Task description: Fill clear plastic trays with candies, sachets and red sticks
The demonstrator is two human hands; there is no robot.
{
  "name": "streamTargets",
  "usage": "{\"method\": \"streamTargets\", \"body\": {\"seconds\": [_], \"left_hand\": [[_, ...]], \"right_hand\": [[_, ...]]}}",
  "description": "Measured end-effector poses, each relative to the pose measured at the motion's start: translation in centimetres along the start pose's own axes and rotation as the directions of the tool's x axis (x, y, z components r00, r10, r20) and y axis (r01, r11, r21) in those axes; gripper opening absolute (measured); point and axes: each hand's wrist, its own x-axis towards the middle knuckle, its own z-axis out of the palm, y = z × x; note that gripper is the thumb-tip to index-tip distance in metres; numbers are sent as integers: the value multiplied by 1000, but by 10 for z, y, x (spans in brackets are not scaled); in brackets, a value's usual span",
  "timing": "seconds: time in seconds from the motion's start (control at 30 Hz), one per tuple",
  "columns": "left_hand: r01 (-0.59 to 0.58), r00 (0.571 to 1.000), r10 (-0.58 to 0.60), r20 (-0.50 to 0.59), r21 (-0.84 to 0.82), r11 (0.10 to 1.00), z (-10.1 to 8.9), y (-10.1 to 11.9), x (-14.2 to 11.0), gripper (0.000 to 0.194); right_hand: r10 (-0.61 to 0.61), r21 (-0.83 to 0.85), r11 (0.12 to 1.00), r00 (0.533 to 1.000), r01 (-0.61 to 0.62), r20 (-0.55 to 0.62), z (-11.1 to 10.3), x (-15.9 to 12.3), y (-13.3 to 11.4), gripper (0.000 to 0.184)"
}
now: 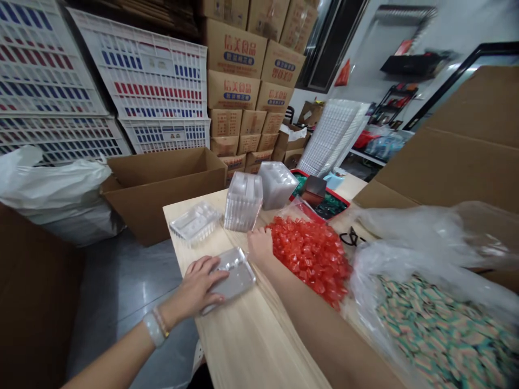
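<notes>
**Two hands at a pale wooden table: one on a clear tray, one at a heap of red sweets**

The left hand (194, 289) lies flat on a clear plastic tray (235, 274) near the table's edge, its fingers slightly apart and resting on the tray rather than clamped around it. A pale bangle (154, 328) circles that wrist. The right hand (261, 247) touches the near side of a heap of red wrapped sweets (310, 259), its fingers curled close together; whether they pinch any sweets, I cannot tell.

The pale wooden table (247, 340) also carries two tall stacks of clear trays (243, 201) and a single clear tray (195, 222), all beyond the hands. Farther along, a red-rimmed tray of green sweets (326, 206) sits partly behind a small dark box (315, 189). A clear plastic bag of multicoloured wrapped sweets (438, 324) bulges in at the right, beside the right forearm, and partly hides the table there. A small black object (351, 236) lies between the bag and the red heap, too small to identify.

An open cardboard box (162, 189) stands off the table's far left corner, before walls of printed cartons (239, 89) and white plastic crates (150, 81).
</notes>
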Motion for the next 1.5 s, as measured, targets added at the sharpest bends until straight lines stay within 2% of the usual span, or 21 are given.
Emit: {"method": "streamTargets", "body": {"seconds": [0.1,0.2,0.27,0.33,0.37,0.4,0.47,0.53,0.6,0.73,0.8,0.87,0.93,1.0,1.03,1.1,1.17,1.27,1.33,1.43,1.5], "left_hand": [[-1,1000,1,3,10,1000,1,-1,1,50],[-11,1000,11,5,4,1000,0,0,1,52],[-15,1000,15,4,-4,1000,0,1,0,51],[-12,1000,12,-4,-6,1000,-1,1,0,49],[-10,1000,10,-7,-6,1000,-2,1,0,48],[-9,1000,9,-9,-6,1000,-2,2,-1,47],[-10,1000,10,-9,-2,1000,-3,4,-2,46],[-2,1000,2,-18,10,1000,-3,8,-4,46],[17,999,-16,-35,29,999,2,15,-6,42],[51,998,-48,-39,54,997,16,32,-8,12],[72,997,-71,-41,31,997,16,34,-8,9],[111,990,-116,-82,-58,992,5,28,-10,12],[156,961,-198,-192,-215,964,-15,16,-16,22],[163,911,-280,-303,-358,919,-33,3,-23,36],[142,910,-274,-309,-389,910,-40,-1,-25,41],[62,960,-159,-232,-379,923,-43,0,-27,50],[-51,995,20,-95,-342,938,-37,15,-22,58],[-167,984,176,-8,-359,918,-24,52,-15,64],[-180,984,170,-60,-393,902,-17,76,-22,62],[-211,969,134,-207,-415,885,-4,110,-49,36],[-343,935,263,-237,-418,841,13,137,-66,19]], "right_hand": [[40,-7,999,999,-40,-8,1,1,-3,21],[76,-15,997,996,-77,-44,-14,-17,17,23],[201,-44,977,973,-207,-110,-28,-36,41,23],[346,-74,929,920,-364,-183,-40,-56,59,25],[351,-68,926,913,-371,-207,-43,-65,62,28],[297,-36,950,933,-311,-202,-44,-74,60,29],[22,96,995,992,-10,-126,-38,-88,44,25],[-302,241,923,953,302,-38,-26,-95,18,18],[-482,273,847,876,457,28,-13,-95,-4,18],[-603,100,798,786,594,137,-2,-85,-24,17],[-647,13,754,738,657,192,-10,-80,-28,18],[-672,-41,718,708,694,216,-27,-79,-27,20],[-666,-76,724,723,686,181,-49,-91,-20,19],[-634,-85,761,765,643,113,-69,-118,-5,18],[-608,-76,786,789,614,91,-76,-136,4,19],[-582,-16,809,805,588,114,-82,-175,23,23],[-523,44,850,835,524,170,-76,-209,37,25],[-416,77,909,884,409,214,-59,-236,44,25],[-357,106,934,909,342,215,-50,-241,44,24],[-255,187,957,952,223,169,-49,-246,47,22],[-170,271,954,978,133,121,-51,-251,53,22]]}}
